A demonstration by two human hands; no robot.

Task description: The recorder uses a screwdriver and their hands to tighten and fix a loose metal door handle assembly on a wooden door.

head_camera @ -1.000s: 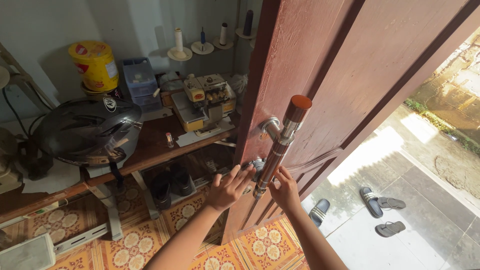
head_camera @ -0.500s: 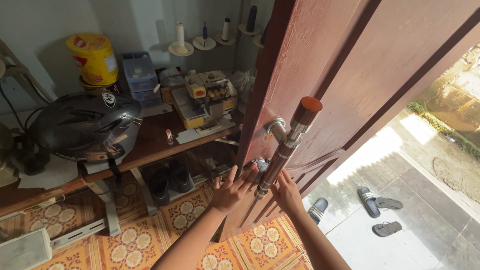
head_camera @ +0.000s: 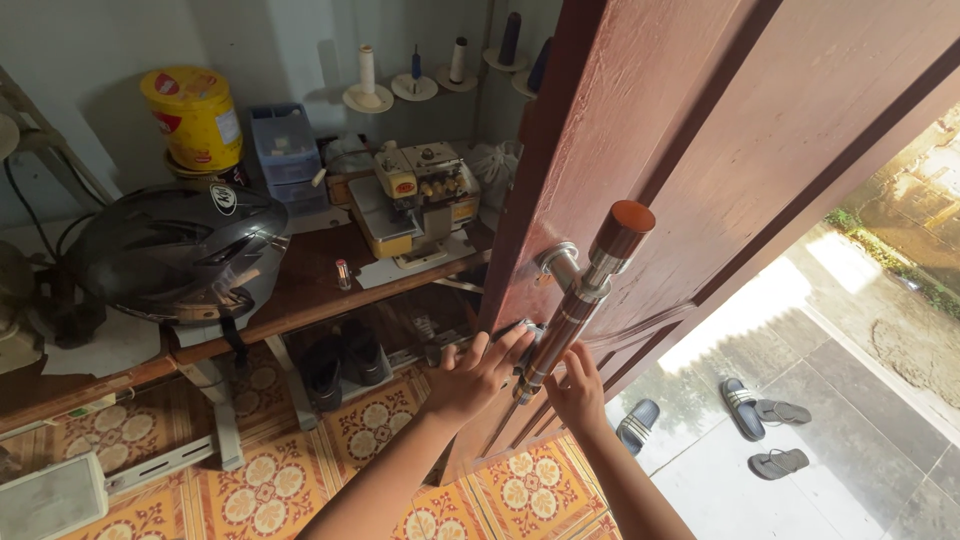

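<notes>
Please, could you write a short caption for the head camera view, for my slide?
Both hands, left and right, work at the lock beneath a long pull handle on a reddish wooden door.

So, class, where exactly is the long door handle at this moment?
In the head view the long door handle stands right of centre on the reddish wooden door, with the left hand and right hand at its lower end.

Left hand: my left hand (head_camera: 470, 378) is raised, fingers spread and pressed flat just left of the long door handle (head_camera: 570, 300).
Right hand: my right hand (head_camera: 577, 390) sits under that handle's lower end, fingers curled upward.
Arms: both forearms reach up, converging at the handle.
</notes>
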